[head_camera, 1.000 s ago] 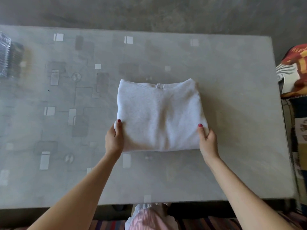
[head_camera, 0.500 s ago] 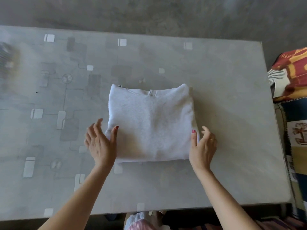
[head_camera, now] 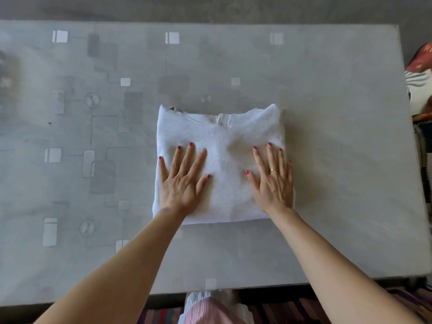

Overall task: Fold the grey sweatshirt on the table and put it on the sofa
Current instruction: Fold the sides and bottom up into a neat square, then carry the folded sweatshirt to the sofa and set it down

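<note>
At the near edge, a scrap of pink-and-white striped cloth (head_camera: 205, 312) with a frilled white hem shows below the desk, over a rug (head_camera: 161, 315) of dark, multi-coloured stripes. Two bare forearms reach up from the bottom corners across the desk (head_camera: 339, 160), a broad rectangular slab with a smooth, glossy grey top printed with pale squares, rounded rectangles, thin lines and small circles.

The left hand (head_camera: 182, 183) lies palm down on the near-left part of the grey sweatshirt (head_camera: 222, 164), fingers (head_camera: 189, 157) spread flat and splayed, gripping nothing. The right hand (head_camera: 273, 185) lies the same way on the near-right part, its fingers (head_camera: 272, 157) open and flat on the cloth, with a thin gold ring (head_camera: 272, 169) on one. The nails on both hands are painted red.

The sweatshirt sits near the middle of the desk, folded into a compact, nearly square bundle of pale, soft, faintly fuzzy heathered knit. Its near edge is a straight fold and its sides are slightly rounded. At the far edge the curved ribbed neckline (head_camera: 219, 119) faces up, with a small tab at its centre.

At the right edge of the scene, beside the desk, lies patterned fabric (head_camera: 420, 73) in red, white and dark tones. Beyond the far edge of the desk runs a dull grey, mottled floor (head_camera: 210, 8).
</note>
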